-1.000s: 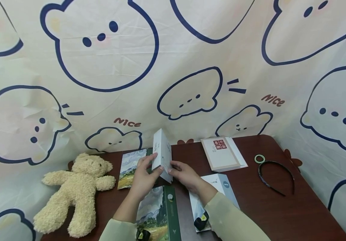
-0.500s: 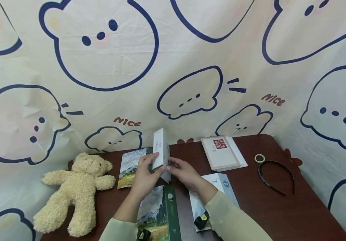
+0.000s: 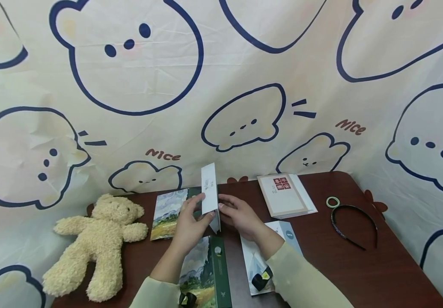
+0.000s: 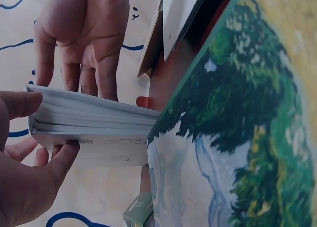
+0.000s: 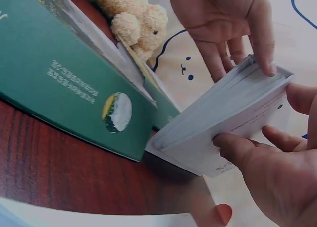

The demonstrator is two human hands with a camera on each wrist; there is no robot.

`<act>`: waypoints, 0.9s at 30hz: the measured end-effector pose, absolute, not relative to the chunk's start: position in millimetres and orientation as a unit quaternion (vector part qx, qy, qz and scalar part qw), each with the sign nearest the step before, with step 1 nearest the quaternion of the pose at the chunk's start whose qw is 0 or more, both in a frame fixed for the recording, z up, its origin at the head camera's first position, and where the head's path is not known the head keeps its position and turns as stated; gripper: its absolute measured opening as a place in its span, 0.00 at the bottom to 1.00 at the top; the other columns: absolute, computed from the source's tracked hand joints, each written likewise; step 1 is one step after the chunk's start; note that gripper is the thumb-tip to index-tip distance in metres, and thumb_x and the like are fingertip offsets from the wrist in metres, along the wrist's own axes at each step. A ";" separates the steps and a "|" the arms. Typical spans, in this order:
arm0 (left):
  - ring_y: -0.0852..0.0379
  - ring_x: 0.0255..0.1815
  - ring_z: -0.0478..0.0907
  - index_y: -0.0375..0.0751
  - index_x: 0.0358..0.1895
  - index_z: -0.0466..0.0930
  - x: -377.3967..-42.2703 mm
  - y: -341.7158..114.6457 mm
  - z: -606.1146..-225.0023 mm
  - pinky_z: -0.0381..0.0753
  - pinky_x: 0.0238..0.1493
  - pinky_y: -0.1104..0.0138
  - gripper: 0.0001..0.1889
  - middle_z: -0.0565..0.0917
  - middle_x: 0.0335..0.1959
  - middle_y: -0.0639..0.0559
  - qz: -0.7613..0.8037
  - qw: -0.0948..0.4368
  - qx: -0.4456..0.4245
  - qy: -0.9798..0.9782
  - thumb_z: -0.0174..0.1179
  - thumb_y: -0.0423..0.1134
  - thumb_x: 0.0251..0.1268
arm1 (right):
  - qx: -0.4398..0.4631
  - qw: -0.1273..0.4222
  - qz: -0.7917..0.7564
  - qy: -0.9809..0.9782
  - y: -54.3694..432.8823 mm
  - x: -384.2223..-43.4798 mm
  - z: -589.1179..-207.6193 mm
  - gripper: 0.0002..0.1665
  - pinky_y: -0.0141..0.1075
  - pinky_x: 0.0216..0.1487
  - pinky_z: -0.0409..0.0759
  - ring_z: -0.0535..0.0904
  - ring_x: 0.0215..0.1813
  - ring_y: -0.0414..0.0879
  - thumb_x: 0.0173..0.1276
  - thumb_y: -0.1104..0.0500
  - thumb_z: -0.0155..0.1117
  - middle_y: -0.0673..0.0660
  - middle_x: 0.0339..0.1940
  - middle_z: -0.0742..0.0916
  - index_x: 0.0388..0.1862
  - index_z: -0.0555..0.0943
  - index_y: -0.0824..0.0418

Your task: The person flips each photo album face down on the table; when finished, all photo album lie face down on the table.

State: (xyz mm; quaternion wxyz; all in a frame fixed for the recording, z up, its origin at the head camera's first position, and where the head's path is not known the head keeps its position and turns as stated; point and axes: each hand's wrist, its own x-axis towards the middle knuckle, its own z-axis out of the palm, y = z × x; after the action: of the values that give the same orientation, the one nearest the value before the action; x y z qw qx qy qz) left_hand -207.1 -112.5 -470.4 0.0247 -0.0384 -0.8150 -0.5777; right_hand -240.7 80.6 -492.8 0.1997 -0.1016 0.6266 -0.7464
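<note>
Between both hands stands a white hardcover book, upright on the table's middle with its narrow lettered face up. My left hand grips it from the left, thumb at the near corner and fingers along the cover. From the other side my right hand holds it, thumb and curved fingertips against the right cover. The left wrist view shows the page edges between the covers. Close below lies a book with a painted landscape cover and green spine; a similar painted book lies behind my left hand.
A plush bear lies at the left. A white and pale blue book is under my right forearm. Farther back sits a cream book with a red stamp. A green ring and black headband lie on the brown table.
Held by both hands, the white book has turned so its narrow lettered face points more toward me, and it has shifted slightly right. My right hand has moved a little up the cover.
</note>
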 end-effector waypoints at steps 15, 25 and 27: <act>0.42 0.66 0.74 0.42 0.80 0.62 -204.6 -95.4 -478.6 0.77 0.65 0.46 0.38 0.69 0.69 0.39 -0.588 -0.012 -0.048 -0.808 0.68 0.36 0.70 | -0.091 0.171 -0.730 0.655 97.7 -238.1 -476.3 0.39 0.51 0.69 0.75 0.71 0.76 0.59 0.79 0.45 0.62 0.63 0.77 0.72 0.81 0.64 0.60; 0.40 0.67 0.74 0.40 0.79 0.64 -203.9 -91.0 -485.5 0.81 0.60 0.46 0.37 0.72 0.69 0.39 -0.559 -0.051 -0.043 -0.827 0.68 0.39 0.70 | -0.082 0.144 -0.725 0.668 108.9 -244.0 -480.8 0.37 0.51 0.66 0.78 0.73 0.74 0.60 0.78 0.51 0.64 0.65 0.77 0.72 0.79 0.66 0.60; 0.39 0.68 0.74 0.40 0.79 0.64 -204.3 -90.7 -487.4 0.81 0.60 0.46 0.36 0.72 0.69 0.38 -0.556 -0.056 -0.045 -0.828 0.68 0.39 0.70 | -0.081 0.136 -0.724 0.671 111.1 -244.3 -482.1 0.37 0.52 0.66 0.78 0.73 0.74 0.60 0.77 0.52 0.65 0.64 0.77 0.73 0.79 0.66 0.60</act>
State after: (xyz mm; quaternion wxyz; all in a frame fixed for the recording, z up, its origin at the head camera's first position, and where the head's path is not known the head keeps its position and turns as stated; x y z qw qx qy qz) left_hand -204.3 -90.7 -487.4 -0.0560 -0.0446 -0.8283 -0.5556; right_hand -244.3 111.1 -482.1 0.1358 -0.0806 0.6711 -0.7243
